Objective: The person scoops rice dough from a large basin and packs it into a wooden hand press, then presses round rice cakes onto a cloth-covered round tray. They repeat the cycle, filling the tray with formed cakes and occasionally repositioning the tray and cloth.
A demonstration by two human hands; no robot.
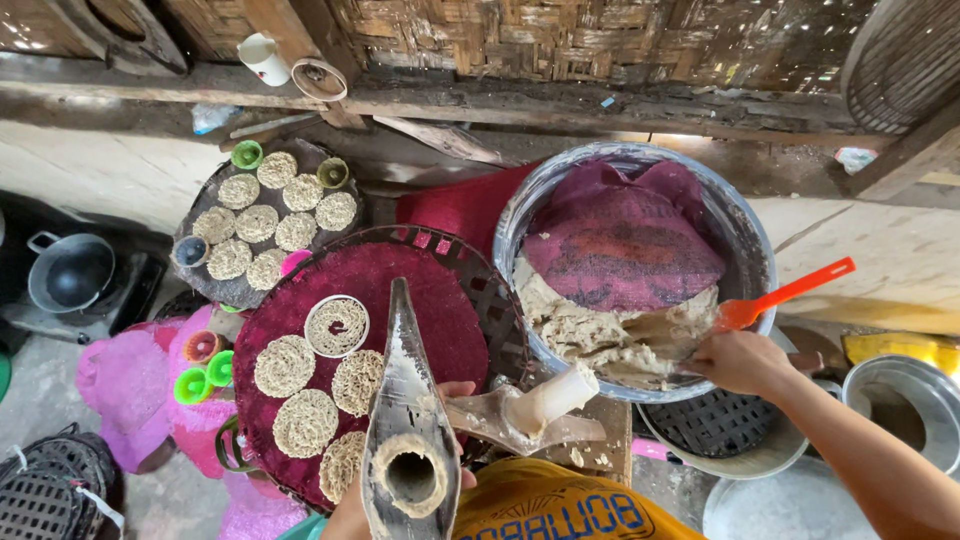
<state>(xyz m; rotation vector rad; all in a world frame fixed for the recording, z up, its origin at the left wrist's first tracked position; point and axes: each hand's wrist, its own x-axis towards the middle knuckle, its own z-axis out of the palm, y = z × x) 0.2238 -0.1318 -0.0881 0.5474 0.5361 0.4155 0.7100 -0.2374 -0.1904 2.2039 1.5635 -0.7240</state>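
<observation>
My right hand (738, 362) reaches into the big metal basin (758, 240), fingers in the pale dough (590, 335) at its near side. A purple cloth (620, 240) covers the far part of the dough. My left hand (452, 395) is mostly hidden behind a wooden press (408, 400) with a round hole at its near end, and it grips that press. The press's wooden plunger (530, 408) sticks out to the right. A round woven tray with a dark red cloth (420, 300) carries several flat noodle rounds (284, 365).
An orange spatula (790, 292) leans on the basin's rim. A second tray of noodle rounds (262, 225) lies at the back left with small coloured cups (246, 154). A dark pan (70, 272) sits far left, a metal pot (905, 400) and a colander (715, 430) right.
</observation>
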